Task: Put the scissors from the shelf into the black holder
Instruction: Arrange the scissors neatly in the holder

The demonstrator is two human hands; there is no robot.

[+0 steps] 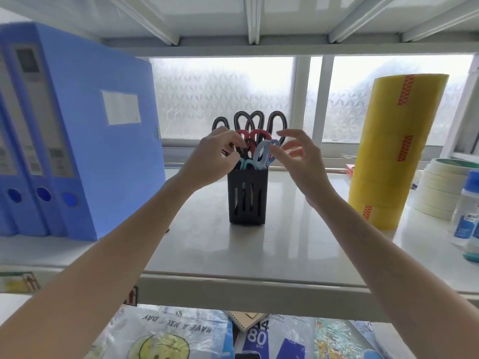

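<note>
Both hands at the black holder (247, 200): your left hand (215, 156) pinches dark handles; your right hand (298, 161), half-open, touches pale-blue scissors (261, 155) between them. Light, rigid; grip handle loops.

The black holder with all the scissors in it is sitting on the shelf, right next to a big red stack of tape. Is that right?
Not quite. The head view shows the stack of tape is yellow, not red. The black holder does hold the scissors on the shelf.
</note>
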